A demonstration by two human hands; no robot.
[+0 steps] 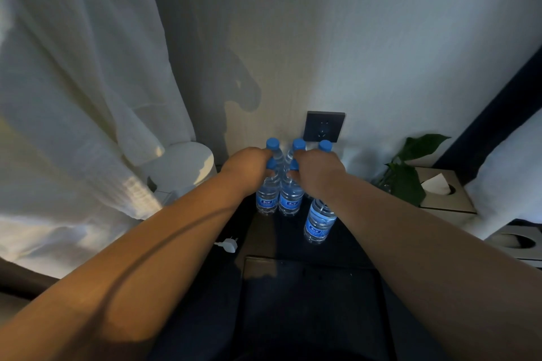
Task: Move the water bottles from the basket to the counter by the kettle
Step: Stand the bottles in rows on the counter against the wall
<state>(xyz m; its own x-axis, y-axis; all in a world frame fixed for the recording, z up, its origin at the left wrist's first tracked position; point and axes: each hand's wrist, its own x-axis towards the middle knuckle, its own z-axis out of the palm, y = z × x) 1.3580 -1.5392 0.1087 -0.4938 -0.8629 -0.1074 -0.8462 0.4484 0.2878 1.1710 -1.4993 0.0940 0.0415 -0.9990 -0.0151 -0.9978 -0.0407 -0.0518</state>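
Nearest, two bare forearms reaching forward over the dark tabletop point(308, 287), converging on the bottles at its far edge against the wall. Left hand point(247, 168) closed round the neck of the left front bottle point(267, 195), fingers wrapped just under the cap; right hand point(318, 173) gripping the middle front bottle point(290, 196) likewise. Held high by the necks, probably because the narrow part suits a one-handed grip and keeps each bottle upright while set down. Both held bottles touching one another, bases on or just above the surface, hard to tell which. Behind, three blue caps of a back row point(299, 144) tight to the wall below the dark socket plate point(323, 126). One more, the lone bottle point(319, 223), standing apart nearer the right side. All clear ribbed plastic, blue labels, smooth round caps. White kettle point(183, 165), matte and rounded, at the far left corner, its loose plug point(229, 244) lying near the left edge. No basket visible.
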